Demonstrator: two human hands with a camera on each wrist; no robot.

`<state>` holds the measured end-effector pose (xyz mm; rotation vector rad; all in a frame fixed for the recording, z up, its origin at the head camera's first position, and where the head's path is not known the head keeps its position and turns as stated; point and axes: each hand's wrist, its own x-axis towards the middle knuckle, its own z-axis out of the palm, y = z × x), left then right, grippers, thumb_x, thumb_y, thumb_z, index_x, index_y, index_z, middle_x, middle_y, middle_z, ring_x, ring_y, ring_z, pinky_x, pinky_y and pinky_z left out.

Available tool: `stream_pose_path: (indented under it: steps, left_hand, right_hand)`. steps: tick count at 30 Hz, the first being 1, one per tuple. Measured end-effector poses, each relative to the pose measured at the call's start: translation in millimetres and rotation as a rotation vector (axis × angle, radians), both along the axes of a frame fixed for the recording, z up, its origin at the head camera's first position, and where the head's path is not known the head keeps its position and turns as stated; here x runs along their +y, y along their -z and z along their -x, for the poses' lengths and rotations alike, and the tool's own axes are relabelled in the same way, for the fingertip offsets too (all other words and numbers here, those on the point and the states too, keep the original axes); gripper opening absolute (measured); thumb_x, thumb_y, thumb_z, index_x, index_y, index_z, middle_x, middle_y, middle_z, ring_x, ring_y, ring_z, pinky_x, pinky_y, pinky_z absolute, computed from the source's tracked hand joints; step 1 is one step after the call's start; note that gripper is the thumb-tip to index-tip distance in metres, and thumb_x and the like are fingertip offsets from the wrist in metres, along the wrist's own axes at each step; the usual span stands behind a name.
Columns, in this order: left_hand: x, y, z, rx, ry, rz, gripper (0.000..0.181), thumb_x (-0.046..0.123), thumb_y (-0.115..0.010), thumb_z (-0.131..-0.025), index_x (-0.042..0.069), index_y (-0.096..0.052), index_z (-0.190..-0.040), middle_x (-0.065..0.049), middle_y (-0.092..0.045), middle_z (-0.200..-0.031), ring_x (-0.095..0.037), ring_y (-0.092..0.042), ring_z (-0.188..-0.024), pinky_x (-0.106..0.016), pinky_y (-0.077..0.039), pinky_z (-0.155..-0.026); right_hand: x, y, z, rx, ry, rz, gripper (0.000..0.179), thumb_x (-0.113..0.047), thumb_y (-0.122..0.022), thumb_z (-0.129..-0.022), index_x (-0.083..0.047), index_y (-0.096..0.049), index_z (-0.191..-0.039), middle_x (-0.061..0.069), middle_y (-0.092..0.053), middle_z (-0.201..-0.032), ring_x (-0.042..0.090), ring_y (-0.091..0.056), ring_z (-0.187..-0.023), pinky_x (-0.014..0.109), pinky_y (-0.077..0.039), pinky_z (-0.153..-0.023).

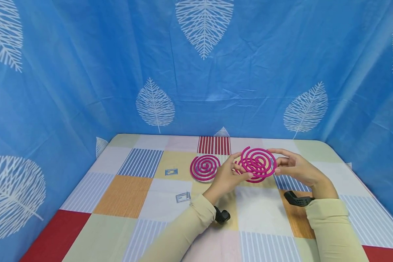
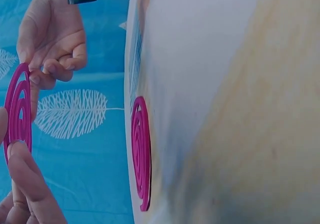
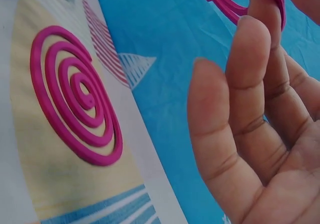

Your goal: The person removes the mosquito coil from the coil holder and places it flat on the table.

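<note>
In the head view, both hands hold a magenta mosquito coil point(image 1: 274, 163) in the air above the table. My left hand point(image 1: 225, 178) pinches its left edge between thumb and fingers. At the opposite edge my right hand point(image 1: 298, 169) grips it by thumb and fingertips; in the right wrist view the other fingers of that hand point(image 3: 250, 109) are loosely bent. The left wrist view shows the held coil point(image 2: 21, 104) almost edge-on. Below it, a second coil point(image 3: 102, 121) lies flat on the cloth, partly covered in the head view. A third coil point(image 1: 205, 165) lies left of the hands.
Two small metal coil stands point(image 1: 171, 171) lie on the left of the table, one nearer the person. A patchwork cloth point(image 1: 122, 194) covers the table. Blue curtains point(image 1: 235, 72) with white leaf prints rise behind it and at both sides.
</note>
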<state>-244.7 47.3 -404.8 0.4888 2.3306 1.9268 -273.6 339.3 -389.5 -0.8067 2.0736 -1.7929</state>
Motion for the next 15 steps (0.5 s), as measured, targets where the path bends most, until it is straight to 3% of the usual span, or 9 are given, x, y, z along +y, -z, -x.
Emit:
stream_pose_path:
  steps: [7,15]
  left_hand:
    - [13.3,4.6,0.5,-0.020,0.007,-0.056,0.077,0.007,-0.085,-0.092,0.009,-0.049,-0.160,0.004,-0.071,-0.088,-0.003,-0.053,-0.066,-0.018,-0.044,-0.057]
    - [27.0,11.2,3.1,-0.039,0.027,-0.074,0.074,0.007,-0.083,-0.095,0.011,-0.049,-0.161,0.002,-0.071,-0.087,-0.004,-0.055,-0.062,-0.020,-0.051,-0.056]
  right_hand:
    - [10.6,1.7,-1.7,-0.028,0.055,-0.051,0.059,0.008,-0.062,-0.102,-0.033,-0.061,-0.145,0.015,-0.073,-0.107,0.019,-0.073,-0.101,0.035,-0.062,-0.092]
    - [21.2,6.4,-2.8,-0.057,0.094,-0.037,0.057,0.005,-0.063,-0.102,-0.035,-0.063,-0.143,0.010,-0.073,-0.105,0.019,-0.073,-0.099,0.035,-0.063,-0.089]
